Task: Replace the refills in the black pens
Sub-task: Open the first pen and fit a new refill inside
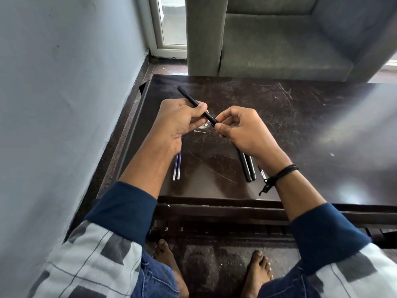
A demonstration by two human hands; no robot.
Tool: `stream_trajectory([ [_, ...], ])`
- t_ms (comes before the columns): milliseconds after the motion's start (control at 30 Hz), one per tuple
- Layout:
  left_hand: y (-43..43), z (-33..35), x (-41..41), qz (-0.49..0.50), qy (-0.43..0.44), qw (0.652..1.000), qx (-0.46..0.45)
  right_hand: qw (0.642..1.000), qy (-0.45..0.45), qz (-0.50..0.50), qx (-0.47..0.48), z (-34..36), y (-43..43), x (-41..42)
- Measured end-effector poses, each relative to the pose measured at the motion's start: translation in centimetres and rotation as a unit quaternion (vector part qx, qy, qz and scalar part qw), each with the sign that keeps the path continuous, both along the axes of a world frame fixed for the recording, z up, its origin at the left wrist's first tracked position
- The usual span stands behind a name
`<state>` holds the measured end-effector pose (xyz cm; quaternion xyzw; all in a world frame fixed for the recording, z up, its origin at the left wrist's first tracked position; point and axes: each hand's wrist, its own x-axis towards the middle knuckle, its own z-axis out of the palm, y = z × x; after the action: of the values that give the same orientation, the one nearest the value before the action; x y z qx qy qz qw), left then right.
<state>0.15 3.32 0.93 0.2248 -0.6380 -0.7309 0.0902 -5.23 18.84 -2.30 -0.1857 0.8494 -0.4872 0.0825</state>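
Head view: the black pen hangs above the bench, its long axis slanting from beyond the left hand toward the right hand. The left fingers wrap round the barrel. The right fingers pinch the nearer end, where a hint of blue shows, probably the refill. Any pull should run along that axis.

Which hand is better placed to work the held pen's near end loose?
Likely the right hand: its fingertips pinch the near end of the black pen, while the left hand grips the barrel and can steady it.
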Motion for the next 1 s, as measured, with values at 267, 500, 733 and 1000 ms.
stream_trajectory([
  [267,0.6,-0.6,-0.1,0.032,0.004,0.999,0.001,0.999,0.005,-0.038,-0.026,-0.3,0.0,0.2],
  [500,1.0,-0.9,-0.2,0.041,0.019,0.999,-0.007,0.997,-0.003,-0.05,-0.053,0.1,0.0,0.8],
  [733,0.2,0.3,-0.3,0.046,0.055,0.997,0.038,0.997,-0.006,-0.025,-0.072,1.3,-0.2,0.2],
  [1000,-0.1,0.3,-0.8,0.146,0.09,0.977,0.125,0.989,0.11,-0.095,0.036,1.7,0.4,0.6],
])
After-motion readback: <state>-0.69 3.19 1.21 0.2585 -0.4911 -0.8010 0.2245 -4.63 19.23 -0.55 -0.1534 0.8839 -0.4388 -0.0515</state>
